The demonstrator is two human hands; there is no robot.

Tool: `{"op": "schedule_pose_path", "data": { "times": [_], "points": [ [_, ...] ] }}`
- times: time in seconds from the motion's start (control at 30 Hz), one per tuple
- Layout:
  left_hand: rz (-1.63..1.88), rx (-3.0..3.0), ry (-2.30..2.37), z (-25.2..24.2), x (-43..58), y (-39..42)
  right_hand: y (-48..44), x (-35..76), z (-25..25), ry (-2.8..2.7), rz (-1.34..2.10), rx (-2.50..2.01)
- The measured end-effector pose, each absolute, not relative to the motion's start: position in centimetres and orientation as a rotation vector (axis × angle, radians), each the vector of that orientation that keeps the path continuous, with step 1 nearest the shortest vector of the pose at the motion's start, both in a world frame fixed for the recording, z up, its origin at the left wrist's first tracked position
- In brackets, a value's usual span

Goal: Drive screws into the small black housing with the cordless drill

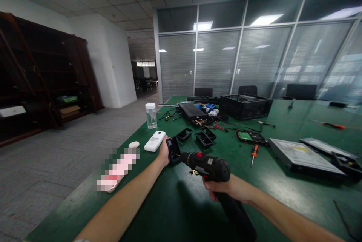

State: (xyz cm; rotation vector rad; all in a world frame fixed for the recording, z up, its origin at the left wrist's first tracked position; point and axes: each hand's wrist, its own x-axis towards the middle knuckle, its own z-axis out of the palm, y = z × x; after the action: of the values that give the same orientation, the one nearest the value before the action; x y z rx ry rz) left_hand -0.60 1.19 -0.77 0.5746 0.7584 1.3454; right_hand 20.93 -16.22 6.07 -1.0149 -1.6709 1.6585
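My right hand [219, 190] is wrapped round the grip of a black cordless drill [209, 164] with a red button on its side. The drill points left, its nose at a small black plastic frame [173, 149]. My left hand [164, 153] grips that frame by its left side and tilts it up toward the drill. Whether the bit touches a screw inside cannot be made out. Just behind lie similar black frames, one [184, 134] alone and others [204, 138] close together. Small brass-coloured pieces [194, 172] show below the drill's nose.
On the left stand a clear jar [151, 116], a white device [154, 141] and a blurred-out pink object [118, 170]. An orange screwdriver [254, 154], an open drive [250, 136] and a silver optical drive [304, 157] lie right. A black case [246, 107] and cables are at the back.
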Motion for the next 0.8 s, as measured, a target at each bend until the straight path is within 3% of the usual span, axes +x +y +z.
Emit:
{"op": "schedule_pose_path", "data": {
  "times": [0.8],
  "points": [
    [1.340,0.555,0.785,-0.80,-0.60,1.17,-16.10,21.14,5.71,-1.675,1.649,-1.021]
  ]
}}
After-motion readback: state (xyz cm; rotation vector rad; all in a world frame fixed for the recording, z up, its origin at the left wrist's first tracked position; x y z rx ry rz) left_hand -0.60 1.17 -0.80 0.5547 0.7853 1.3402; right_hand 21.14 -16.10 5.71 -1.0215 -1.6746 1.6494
